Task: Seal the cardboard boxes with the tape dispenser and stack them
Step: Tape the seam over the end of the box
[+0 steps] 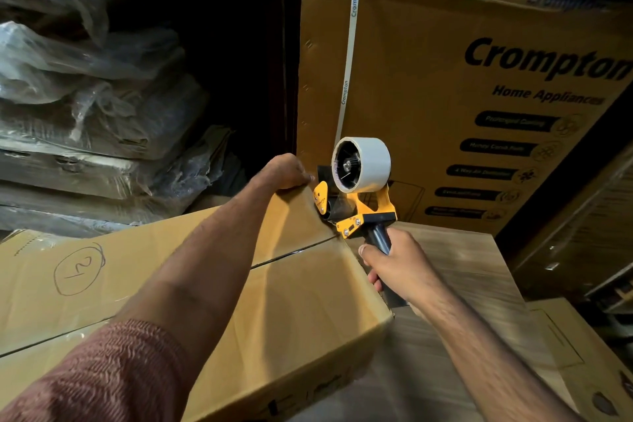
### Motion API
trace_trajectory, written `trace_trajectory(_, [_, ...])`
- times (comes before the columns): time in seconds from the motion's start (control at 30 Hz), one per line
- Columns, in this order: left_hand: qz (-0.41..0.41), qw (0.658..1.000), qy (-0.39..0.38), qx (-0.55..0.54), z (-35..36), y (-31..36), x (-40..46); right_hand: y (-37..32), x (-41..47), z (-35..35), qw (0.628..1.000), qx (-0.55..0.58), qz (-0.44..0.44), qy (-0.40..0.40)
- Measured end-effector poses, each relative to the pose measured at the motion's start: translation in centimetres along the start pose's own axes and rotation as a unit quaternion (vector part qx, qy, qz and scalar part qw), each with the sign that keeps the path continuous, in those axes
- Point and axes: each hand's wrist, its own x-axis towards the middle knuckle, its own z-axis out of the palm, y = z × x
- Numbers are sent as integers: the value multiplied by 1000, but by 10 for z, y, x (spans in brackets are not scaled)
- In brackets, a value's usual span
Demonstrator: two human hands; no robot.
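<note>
Stacked Crompton cartons (445,79) stand behind the cardboard box (274,301). At that box's far corner, my left hand (286,171) curls over the edge, gripping it. Beside it, my right hand (399,264) grasps the tape dispenser (356,188), roller at the flap seam.

Dim, warm light, darkest at upper left.
Bright across the cardboard box (291,284), arm shadows falling on it; bowed at the edges, smeared with blur lower right.

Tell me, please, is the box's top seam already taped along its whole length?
No, the seam on the box shows as a bare dark gap, with the dispenser only at its far end.
</note>
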Motion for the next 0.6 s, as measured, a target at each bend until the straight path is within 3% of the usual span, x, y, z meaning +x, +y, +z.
trace_trajectory(0.37, [-178,975,-99,-90,5,-14,6,-4,2,1,999,-33,12,-20])
trace_trajectory(0.6, [-191,955,-172,-150,-8,-12,-5,-4,0,0,999,-29,21,-16])
